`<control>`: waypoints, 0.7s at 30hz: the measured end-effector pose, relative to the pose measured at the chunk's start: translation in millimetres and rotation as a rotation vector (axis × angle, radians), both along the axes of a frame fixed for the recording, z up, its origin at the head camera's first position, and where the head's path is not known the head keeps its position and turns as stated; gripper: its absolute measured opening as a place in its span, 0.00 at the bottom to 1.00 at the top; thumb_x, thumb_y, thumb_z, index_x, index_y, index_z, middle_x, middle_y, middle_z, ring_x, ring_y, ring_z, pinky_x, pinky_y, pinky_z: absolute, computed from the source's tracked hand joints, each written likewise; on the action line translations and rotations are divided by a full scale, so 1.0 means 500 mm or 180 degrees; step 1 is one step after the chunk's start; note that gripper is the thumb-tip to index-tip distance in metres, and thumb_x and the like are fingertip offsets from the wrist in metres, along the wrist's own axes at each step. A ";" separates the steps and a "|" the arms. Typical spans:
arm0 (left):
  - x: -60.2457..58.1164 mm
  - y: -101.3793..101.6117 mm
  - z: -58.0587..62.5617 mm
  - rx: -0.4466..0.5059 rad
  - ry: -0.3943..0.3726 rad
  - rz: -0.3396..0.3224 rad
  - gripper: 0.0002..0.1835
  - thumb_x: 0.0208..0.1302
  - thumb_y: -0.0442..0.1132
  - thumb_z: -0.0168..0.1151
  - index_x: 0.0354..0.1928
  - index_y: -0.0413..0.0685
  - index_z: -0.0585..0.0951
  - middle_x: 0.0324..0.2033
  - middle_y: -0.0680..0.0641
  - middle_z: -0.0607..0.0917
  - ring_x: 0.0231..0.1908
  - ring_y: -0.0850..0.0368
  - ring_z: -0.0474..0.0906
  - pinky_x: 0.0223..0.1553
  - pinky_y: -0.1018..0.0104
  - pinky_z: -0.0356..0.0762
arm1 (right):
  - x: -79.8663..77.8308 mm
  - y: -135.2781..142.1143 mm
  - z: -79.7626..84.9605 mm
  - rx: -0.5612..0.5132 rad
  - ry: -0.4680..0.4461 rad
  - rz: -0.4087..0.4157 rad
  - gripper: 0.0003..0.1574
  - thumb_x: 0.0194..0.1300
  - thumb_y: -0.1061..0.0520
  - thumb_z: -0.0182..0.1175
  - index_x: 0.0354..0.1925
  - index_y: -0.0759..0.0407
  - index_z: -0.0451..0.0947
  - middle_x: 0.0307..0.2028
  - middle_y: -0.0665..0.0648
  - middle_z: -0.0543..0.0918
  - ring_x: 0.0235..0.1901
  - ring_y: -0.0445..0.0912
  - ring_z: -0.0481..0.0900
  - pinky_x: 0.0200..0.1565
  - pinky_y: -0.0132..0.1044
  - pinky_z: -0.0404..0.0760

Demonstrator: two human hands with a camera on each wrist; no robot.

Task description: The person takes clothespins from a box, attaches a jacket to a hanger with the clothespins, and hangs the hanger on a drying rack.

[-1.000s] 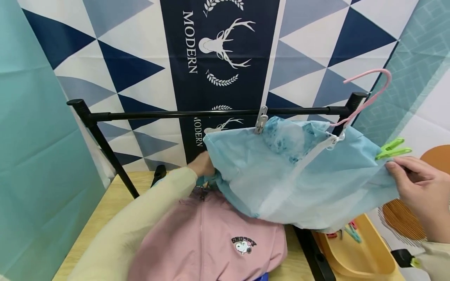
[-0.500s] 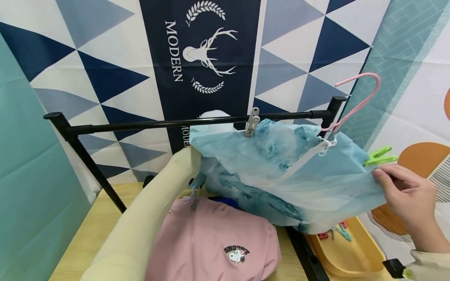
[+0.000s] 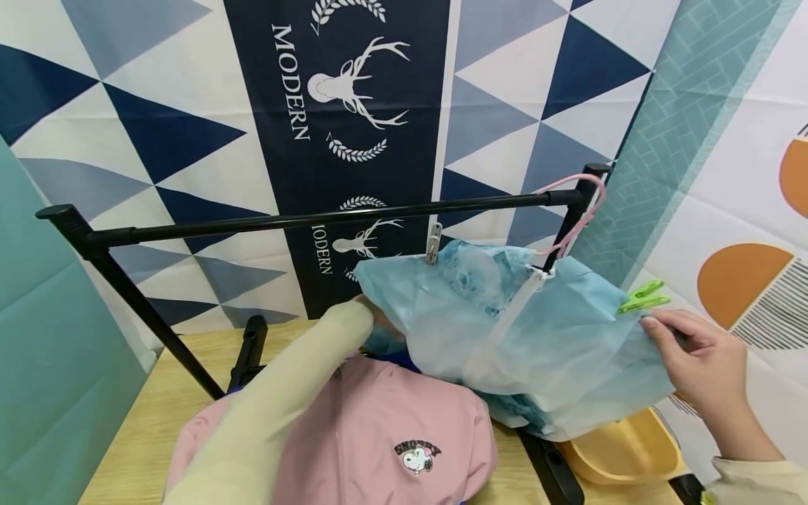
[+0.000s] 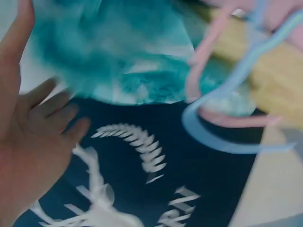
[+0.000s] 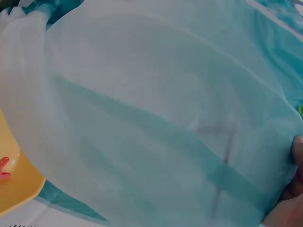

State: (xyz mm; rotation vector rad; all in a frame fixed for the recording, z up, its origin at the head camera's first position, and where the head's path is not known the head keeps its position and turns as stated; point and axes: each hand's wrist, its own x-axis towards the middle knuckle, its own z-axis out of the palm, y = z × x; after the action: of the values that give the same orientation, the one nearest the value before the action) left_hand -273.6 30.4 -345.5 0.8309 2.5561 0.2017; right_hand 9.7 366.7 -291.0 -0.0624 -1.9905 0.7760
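Observation:
A light-blue tie-dye zip jacket (image 3: 536,351) hangs on a pink hanger (image 3: 583,217) below the rack's bar. A metal clip (image 3: 433,244) grips its upper left edge, and a green clothespin (image 3: 644,297) its right side. With thumb and fingers, my right hand (image 3: 710,361) pinches the fabric near the clothespin. My left hand (image 3: 381,319) is behind the jacket's left side, partly hidden by it. In the left wrist view, this left hand (image 4: 38,137) has its fingers loosely bent beside the teal fabric (image 4: 132,47), holding nothing that I can see.
A black rack (image 3: 303,223) stands over the wooden table (image 3: 148,414). A pink jacket (image 3: 391,428) lies in front. The yellow tray (image 3: 663,456) sits at right, with a red clip (image 5: 4,165) in it. A blue hanger (image 4: 236,147) shows in the left wrist view.
The left hand has gone behind the jacket's left side, lifted that edge, then lowered. The hanger hook has dropped to about bar height. The right hand keeps its pinch and has lowered slightly.

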 end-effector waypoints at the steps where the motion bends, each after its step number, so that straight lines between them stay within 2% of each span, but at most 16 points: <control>1: -0.011 0.003 -0.010 0.0022 -0.0164 0.0027 0.43 0.48 0.66 0.68 0.62 0.49 0.71 0.57 0.50 0.77 0.60 0.55 0.72 0.64 0.58 0.71 | -0.001 -0.002 -0.003 -0.0016 -0.0046 -0.0065 0.16 0.51 0.77 0.65 0.32 0.59 0.86 0.32 0.19 0.78 0.31 0.16 0.75 0.34 0.07 0.70; 2: -0.018 -0.001 -0.017 -0.0105 -0.0162 -0.0022 0.46 0.45 0.67 0.70 0.64 0.53 0.70 0.59 0.53 0.76 0.62 0.55 0.71 0.64 0.58 0.71 | -0.002 -0.004 -0.005 -0.0008 -0.0120 -0.0169 0.14 0.51 0.76 0.66 0.31 0.60 0.85 0.31 0.17 0.77 0.31 0.15 0.74 0.34 0.07 0.69; 3: -0.012 -0.008 -0.008 -0.0238 -0.0179 -0.0061 0.44 0.49 0.62 0.70 0.66 0.52 0.68 0.63 0.51 0.74 0.65 0.53 0.69 0.66 0.57 0.68 | -0.003 -0.006 -0.007 -0.0001 -0.0166 -0.0256 0.10 0.52 0.75 0.66 0.31 0.63 0.85 0.31 0.16 0.76 0.31 0.13 0.73 0.34 0.06 0.68; 5: -0.024 -0.027 -0.011 -0.0377 -0.0121 -0.0127 0.43 0.53 0.61 0.69 0.68 0.50 0.68 0.65 0.50 0.73 0.65 0.52 0.69 0.66 0.56 0.69 | -0.006 -0.012 -0.006 -0.0009 -0.0243 -0.0449 0.05 0.54 0.71 0.66 0.32 0.69 0.85 0.30 0.13 0.73 0.30 0.11 0.71 0.33 0.06 0.67; 8: -0.031 -0.068 -0.001 -0.0348 -0.0068 -0.0114 0.44 0.56 0.61 0.66 0.69 0.45 0.65 0.68 0.45 0.70 0.67 0.48 0.67 0.67 0.52 0.68 | -0.013 -0.027 0.003 -0.0004 -0.0228 -0.0669 0.08 0.56 0.67 0.66 0.35 0.72 0.85 0.29 0.09 0.70 0.28 0.09 0.68 0.32 0.05 0.64; 11: -0.029 -0.102 0.015 -0.0226 -0.0088 -0.0222 0.45 0.60 0.61 0.62 0.71 0.41 0.61 0.70 0.41 0.66 0.70 0.44 0.62 0.68 0.50 0.65 | -0.021 -0.046 0.015 -0.0044 -0.0126 -0.0780 0.10 0.57 0.65 0.66 0.37 0.71 0.85 0.29 0.08 0.68 0.27 0.08 0.66 0.31 0.05 0.62; 15: -0.004 -0.135 0.036 -0.0093 -0.0140 -0.0280 0.43 0.62 0.60 0.60 0.72 0.42 0.61 0.71 0.41 0.63 0.71 0.44 0.61 0.68 0.48 0.64 | -0.028 -0.071 0.023 -0.0132 -0.0121 -0.0901 0.13 0.59 0.61 0.65 0.40 0.70 0.85 0.27 0.07 0.66 0.25 0.09 0.65 0.30 0.06 0.62; 20: 0.050 -0.179 0.044 0.0168 -0.0131 -0.0276 0.40 0.64 0.55 0.60 0.71 0.42 0.61 0.71 0.41 0.64 0.72 0.43 0.59 0.70 0.47 0.60 | -0.021 -0.088 0.026 -0.0224 -0.0337 -0.1079 0.14 0.60 0.58 0.64 0.40 0.68 0.86 0.23 0.07 0.60 0.22 0.08 0.61 0.29 0.07 0.60; 21: 0.062 -0.190 0.043 0.0241 -0.0098 -0.0298 0.39 0.64 0.54 0.61 0.71 0.41 0.62 0.70 0.41 0.66 0.70 0.43 0.61 0.70 0.47 0.61 | -0.017 -0.089 0.026 -0.0203 -0.0398 -0.1117 0.14 0.60 0.58 0.63 0.40 0.68 0.86 0.21 0.11 0.68 0.22 0.07 0.60 0.28 0.08 0.59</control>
State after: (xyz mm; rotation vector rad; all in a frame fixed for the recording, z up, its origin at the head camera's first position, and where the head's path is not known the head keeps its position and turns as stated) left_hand -242.4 -64.8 -323.9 0.9661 2.4874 0.2814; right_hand 1.2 322.1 -277.9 -0.4949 -1.9966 0.6178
